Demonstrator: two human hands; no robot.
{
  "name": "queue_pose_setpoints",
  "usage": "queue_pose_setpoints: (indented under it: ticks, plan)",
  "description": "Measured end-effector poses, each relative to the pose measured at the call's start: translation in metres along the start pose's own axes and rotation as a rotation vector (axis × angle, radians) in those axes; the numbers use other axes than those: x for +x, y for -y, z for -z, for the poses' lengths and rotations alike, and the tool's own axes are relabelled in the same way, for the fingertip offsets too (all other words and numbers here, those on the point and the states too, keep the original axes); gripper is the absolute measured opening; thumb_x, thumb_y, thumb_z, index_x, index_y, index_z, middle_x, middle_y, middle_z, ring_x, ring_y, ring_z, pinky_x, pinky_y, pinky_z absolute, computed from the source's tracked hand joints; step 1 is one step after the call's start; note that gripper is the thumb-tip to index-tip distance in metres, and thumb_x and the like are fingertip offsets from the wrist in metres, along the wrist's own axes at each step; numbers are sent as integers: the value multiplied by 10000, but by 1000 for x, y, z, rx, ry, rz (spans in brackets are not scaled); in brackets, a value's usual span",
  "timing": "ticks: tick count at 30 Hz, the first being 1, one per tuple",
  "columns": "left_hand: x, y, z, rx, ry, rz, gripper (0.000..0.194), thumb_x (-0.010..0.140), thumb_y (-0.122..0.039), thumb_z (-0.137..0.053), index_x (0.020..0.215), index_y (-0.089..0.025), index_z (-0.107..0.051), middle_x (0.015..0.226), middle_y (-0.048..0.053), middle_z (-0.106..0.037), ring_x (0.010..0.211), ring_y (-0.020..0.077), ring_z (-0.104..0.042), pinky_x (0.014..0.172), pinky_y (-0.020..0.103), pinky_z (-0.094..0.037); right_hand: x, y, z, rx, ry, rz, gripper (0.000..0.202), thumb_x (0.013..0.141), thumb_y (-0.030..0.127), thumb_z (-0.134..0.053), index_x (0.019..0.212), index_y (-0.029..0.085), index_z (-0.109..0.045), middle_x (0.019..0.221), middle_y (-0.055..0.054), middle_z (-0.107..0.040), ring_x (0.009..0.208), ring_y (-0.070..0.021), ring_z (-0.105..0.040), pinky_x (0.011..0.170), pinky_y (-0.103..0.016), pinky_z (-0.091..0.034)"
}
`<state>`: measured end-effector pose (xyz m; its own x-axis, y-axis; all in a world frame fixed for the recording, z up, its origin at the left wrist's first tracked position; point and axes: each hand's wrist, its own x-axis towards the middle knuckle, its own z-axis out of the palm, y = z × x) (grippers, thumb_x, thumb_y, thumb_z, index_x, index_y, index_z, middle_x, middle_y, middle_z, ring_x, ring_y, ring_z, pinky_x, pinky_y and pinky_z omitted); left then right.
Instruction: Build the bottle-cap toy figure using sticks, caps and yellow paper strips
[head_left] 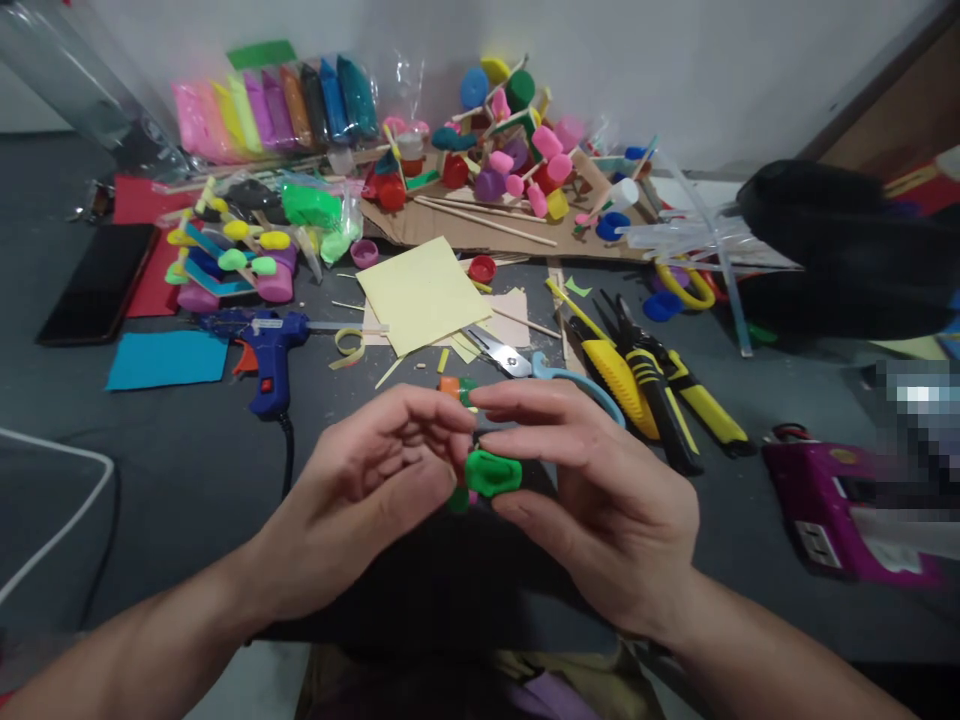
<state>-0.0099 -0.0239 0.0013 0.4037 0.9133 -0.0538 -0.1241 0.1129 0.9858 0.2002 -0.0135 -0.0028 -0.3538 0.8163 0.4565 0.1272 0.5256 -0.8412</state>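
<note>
Both hands meet above the near part of the dark table, around a small craft piece with orange and green parts (452, 387). On the side facing me is a lump of bright green modelling clay (493, 474), flattened and dented in the middle. My right hand (607, 490) pinches this clay between thumb and fingers. My left hand (382, 490) is curled, its thumb and fingertips closed on the piece's left side. Bits of green and pink show below the fingertips. The fingers hide most of the piece, so its full shape cannot be made out.
Beyond the hands lie yellow paper (424, 295), scissors (517, 362), a yellow cutter (619, 385) and pliers (660, 400). A blue glue gun (266, 350) rests left, near a phone (97, 280). Clay packets (277, 105) and colourful stick-and-cap models (517, 150) line the back. A purple box (840, 510) stands right.
</note>
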Motion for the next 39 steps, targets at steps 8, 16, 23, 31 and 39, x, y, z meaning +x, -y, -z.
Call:
queue_pose_setpoints:
  ticks: [8,16,23,31,39]
  plan:
    - [5,-5,-7,-257,38,291,193,913,-371,-719,1021,-218,-672,796,-13,-592,646,88,-541,574,169,-493,2,0,-3,-172,40,91,237,904,124,-700,1126,202,-672,1284,-135,-680,1193,-235,-643,993,-441,-538]
    - [4,-8,-6,-140,-58,304,127,935,-319,-690,914,-196,-707,718,-32,-610,566,60,-557,522,136,-500,2,-3,-3,-280,52,176,328,887,124,-713,1203,177,-644,1277,-149,-686,1188,-247,-650,1002,-435,-532]
    - [6,-5,-6,-245,-72,328,76,900,-265,-730,917,-199,-696,679,-49,-606,560,61,-559,505,128,-524,2,-3,-2,-327,53,217,252,883,104,-712,1123,140,-641,1245,-163,-694,1172,-224,-654,1000,-413,-535]
    - [10,0,-6,-462,14,347,107,885,-254,-742,891,-181,-664,613,-58,-573,510,64,-521,442,135,-530,1,-6,-2,-521,90,329,285,934,145,-639,1211,78,-655,1230,-184,-702,1215,-249,-635,1047,-416,-529]
    - [12,3,-5,-472,-26,324,121,883,-274,-755,877,-175,-685,631,-49,-599,516,62,-561,452,133,-522,-1,-9,-7,-669,61,403,326,932,152,-636,1242,55,-653,1254,-189,-694,1286,-282,-574,1107,-420,-488]
